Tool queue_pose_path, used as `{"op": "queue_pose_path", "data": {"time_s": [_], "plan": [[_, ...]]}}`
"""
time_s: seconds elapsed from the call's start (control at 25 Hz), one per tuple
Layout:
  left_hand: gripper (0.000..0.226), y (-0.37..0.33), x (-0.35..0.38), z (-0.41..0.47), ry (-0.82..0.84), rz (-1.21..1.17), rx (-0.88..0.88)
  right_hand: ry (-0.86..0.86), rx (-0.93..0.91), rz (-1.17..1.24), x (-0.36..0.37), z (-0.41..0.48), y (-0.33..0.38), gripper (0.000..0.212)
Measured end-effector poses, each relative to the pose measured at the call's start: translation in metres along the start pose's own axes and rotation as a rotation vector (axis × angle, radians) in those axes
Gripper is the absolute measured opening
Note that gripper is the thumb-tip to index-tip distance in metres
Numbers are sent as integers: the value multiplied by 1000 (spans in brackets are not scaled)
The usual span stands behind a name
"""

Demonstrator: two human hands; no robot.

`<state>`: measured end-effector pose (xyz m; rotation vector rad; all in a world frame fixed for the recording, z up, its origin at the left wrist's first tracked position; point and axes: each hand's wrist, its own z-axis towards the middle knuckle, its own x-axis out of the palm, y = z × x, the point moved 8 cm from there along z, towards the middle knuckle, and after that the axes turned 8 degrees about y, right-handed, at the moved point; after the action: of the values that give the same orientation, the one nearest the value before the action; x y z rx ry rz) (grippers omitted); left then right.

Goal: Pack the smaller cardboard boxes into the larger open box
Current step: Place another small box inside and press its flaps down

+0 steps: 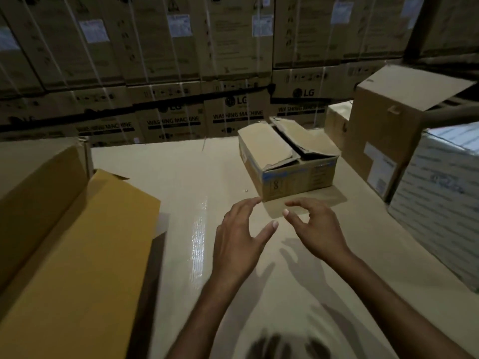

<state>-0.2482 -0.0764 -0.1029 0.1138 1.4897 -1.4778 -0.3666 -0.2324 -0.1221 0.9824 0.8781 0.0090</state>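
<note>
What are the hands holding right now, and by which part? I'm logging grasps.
Nothing is held. The left hand and right hand hover open, just short of the small cardboard box.

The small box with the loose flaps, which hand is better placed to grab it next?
Probably the left hand: its fingertips almost reach the small box's near corner. The right hand hovers just short of it, equally empty.

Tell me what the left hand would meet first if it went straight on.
Probably the near corner of the small box: the left hand points its fingers there, with only bare surface between. Depth is uncertain.
</note>
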Motion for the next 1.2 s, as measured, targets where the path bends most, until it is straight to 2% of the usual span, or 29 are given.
{"op": "queue_pose_path", "data": {"time_s": [0.08, 0.2, 0.32, 0.44, 0.6, 0.76, 0.8, 0.88, 0.96, 1.08, 1.2], "plan": [[44, -4, 18, 47, -24, -13, -13, -25, -2, -56, -21, 53, -22, 20], [38, -14, 45, 114, 14, 40, 16, -55, 2, -174, -38, 130, -55, 30], [41, -16, 66, 186, 57, 101, 16, -10, 5, -323, -41, 199, -79, 49], [48, 10, 93, 252, 85, 126, -94, 78, 88, -365, -35, 259, -110, 62], [59, 51, 139, 318, 184, 237, -212, 330, 75, -506, -10, 313, -164, 53], [53, 91, 157, 360, 143, 233, -305, 212, 120, -389, -22, 357, -199, 39], [53, 99, 160, 363, 119, 207, -315, 197, 170, -371, -26, 367, -208, 49], [58, 109, 163, 365, 67, 113, -313, 220, 314, -361, -29, 383, -229, 85], [75, 120, 166, 363, 59, -10, -371, 233, 450, -293, -28, 390, -248, 110], [95, 129, 169, 367, 51, -113, -487, 229, 555, -220, -26, 389, -257, 121], [96, 125, 159, 353, -42, -222, -468, 164, 501, -196, -35, 369, -236, 120]]}}
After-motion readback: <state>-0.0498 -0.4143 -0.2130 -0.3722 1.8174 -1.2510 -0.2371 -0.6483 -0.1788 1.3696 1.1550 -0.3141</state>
